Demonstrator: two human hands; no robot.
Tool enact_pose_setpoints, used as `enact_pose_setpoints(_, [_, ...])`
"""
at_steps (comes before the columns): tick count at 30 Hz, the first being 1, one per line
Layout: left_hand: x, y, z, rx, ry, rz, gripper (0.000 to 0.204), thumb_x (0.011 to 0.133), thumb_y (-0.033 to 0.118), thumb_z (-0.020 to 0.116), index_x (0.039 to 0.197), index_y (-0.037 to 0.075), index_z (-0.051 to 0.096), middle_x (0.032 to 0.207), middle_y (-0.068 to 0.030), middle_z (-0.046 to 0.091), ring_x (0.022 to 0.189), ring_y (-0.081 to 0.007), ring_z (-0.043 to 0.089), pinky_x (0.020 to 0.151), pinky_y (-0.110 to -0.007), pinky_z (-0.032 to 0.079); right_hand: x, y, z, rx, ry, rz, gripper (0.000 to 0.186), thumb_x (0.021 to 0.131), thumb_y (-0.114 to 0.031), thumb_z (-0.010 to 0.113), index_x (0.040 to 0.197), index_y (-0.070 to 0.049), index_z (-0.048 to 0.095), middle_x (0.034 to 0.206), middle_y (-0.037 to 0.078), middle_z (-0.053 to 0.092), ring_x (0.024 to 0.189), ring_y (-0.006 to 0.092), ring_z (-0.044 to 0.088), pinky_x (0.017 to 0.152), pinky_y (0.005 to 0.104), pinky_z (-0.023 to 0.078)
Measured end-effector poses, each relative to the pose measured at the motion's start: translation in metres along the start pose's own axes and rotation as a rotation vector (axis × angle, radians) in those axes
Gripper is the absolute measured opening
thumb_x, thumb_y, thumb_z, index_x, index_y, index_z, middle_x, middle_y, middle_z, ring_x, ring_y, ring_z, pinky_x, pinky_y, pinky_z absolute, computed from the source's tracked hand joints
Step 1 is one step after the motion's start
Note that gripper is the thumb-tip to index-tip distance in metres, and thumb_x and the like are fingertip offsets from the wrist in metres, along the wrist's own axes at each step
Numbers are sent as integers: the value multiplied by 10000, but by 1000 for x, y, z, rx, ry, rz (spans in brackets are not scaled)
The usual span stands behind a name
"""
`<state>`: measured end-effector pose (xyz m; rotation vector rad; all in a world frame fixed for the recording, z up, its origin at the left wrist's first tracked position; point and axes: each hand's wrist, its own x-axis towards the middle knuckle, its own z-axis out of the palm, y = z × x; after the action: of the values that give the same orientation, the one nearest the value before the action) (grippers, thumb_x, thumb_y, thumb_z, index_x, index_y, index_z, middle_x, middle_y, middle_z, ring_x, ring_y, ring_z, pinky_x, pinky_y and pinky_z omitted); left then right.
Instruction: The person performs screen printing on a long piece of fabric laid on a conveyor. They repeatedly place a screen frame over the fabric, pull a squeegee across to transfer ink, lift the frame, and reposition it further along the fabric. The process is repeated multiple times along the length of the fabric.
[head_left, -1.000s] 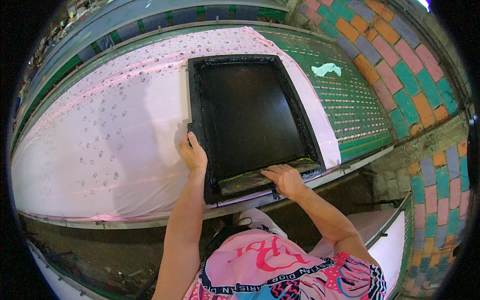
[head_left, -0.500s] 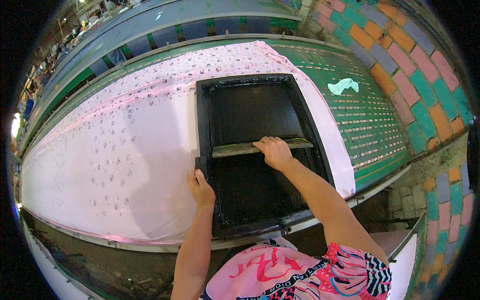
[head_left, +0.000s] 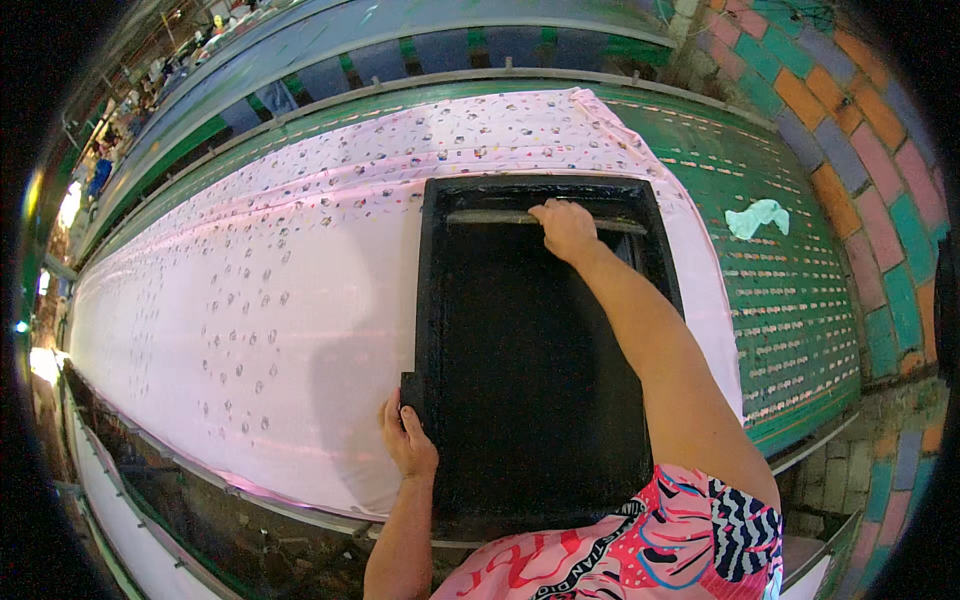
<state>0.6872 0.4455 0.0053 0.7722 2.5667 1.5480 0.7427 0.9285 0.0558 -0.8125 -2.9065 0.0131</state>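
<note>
A black rectangular screen-printing frame (head_left: 530,410) lies on pale pink fabric (head_left: 350,300) that carries scattered small printed motifs and covers a long green table (head_left: 775,330). My left hand (head_left: 408,435) grips the frame’s left side at a dark tab near its lower part. My right hand (head_left: 568,230) is closed on a long squeegee (head_left: 485,218) lying across the inside of the frame close to its far edge. My right arm reaches over the frame’s right part.
A light mint cloth (head_left: 757,218) lies on the green table at right. Another long table (head_left: 450,28) runs beyond this one. Multicoloured paving (head_left: 870,190) lies to the right, a white-topped table (head_left: 120,510) is at the lower left, and assorted clutter (head_left: 105,150) stands at the far left.
My right hand has pushed the squeegee from the frame’s near edge across to the far end, with my arm stretched out. My left hand still holds the frame’s left side.
</note>
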Motion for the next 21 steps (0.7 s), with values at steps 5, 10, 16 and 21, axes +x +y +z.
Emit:
enact_pose_setpoints(5, [-2,5,-2,8,21,-43,503,1176,339,517,1480,-49,617,1400,-255,630,1279,-411,611,1122,-495,475,36,20,-6,40,-25,-25,447,935,-108,757,1375,-182,756,1220,119,766,1169,351,760,990,524,625])
enact_pose_setpoints(10, [1,11,-4,77,-23,-60,534,1178,380,525,1482,-50,618,1394,-245,633,1266,-403,623,1114,-480,489,42,56,4,48,61,-36,471,902,-117,801,1364,-200,757,1228,109,765,1191,346,743,998,508,616])
enact_pose_setpoints(16, [-1,13,-2,67,9,-35,500,1175,340,533,1475,-50,620,1366,-244,636,1249,-403,629,1093,-488,502,38,58,-15,13,-69,-50,395,909,-106,733,1293,-191,780,1220,133,781,1173,358,751,980,525,614])
enact_pose_setpoints(21, [0,10,-3,77,0,-43,477,1177,301,529,1469,-65,618,1350,-262,643,1256,-425,626,1100,-489,502,21,47,-49,80,-285,-79,360,874,-133,680,1210,-156,807,1150,182,812,1126,406,771,957,565,617])
